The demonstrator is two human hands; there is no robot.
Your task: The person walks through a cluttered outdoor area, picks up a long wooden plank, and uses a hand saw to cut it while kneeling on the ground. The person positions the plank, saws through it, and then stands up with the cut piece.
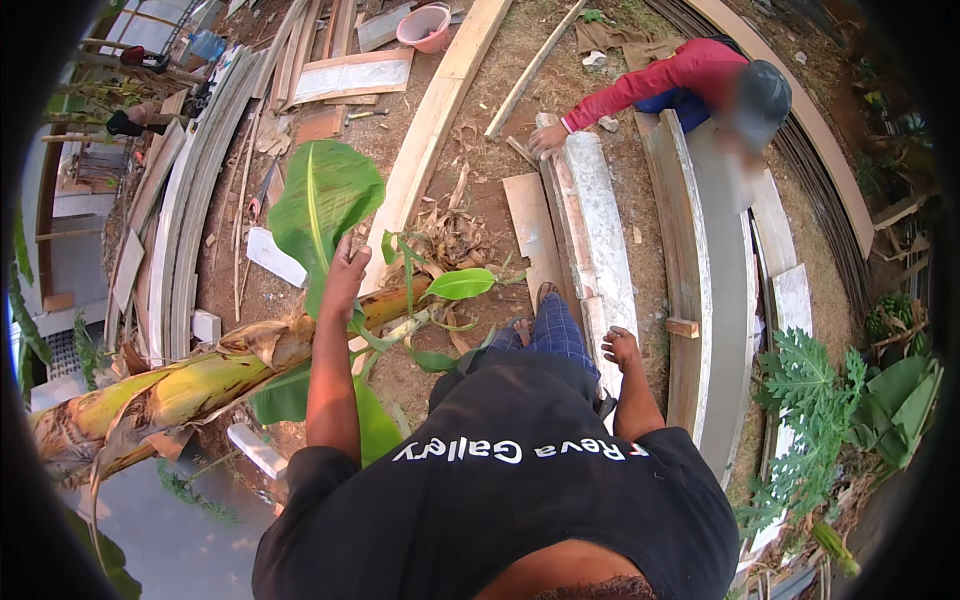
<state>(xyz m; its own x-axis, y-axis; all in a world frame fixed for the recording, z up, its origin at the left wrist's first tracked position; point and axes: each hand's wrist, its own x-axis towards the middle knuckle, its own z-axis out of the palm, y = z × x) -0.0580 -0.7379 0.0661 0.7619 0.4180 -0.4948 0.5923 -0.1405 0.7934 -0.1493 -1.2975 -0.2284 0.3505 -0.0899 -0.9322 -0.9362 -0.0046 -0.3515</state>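
My left hand (345, 276) is raised against the edge of a broad green banana leaf (322, 195), fingers apart and partly bent, not wrapped round the leaf. Just below it slants a thick yellow-brown banana stem (190, 388), with small young leaves (462, 284) growing beside it. My right hand (622, 348) hangs at my right side, its fingers loosely curled and apart, with nothing seen in them. Beside that hand runs a long white-smeared board (607, 225). At its far end a bent-over person in a red sleeve (630, 92) has one hand (548, 139) on the boards.
A long pale plank (440, 110) lies ahead of me. More upright boards (680, 270) and a grey concrete strip (725, 300) stand to the right, near a papaya plant (805, 400). Stacked planks (195, 200) line the left. A pink basin (425, 28) sits far off.
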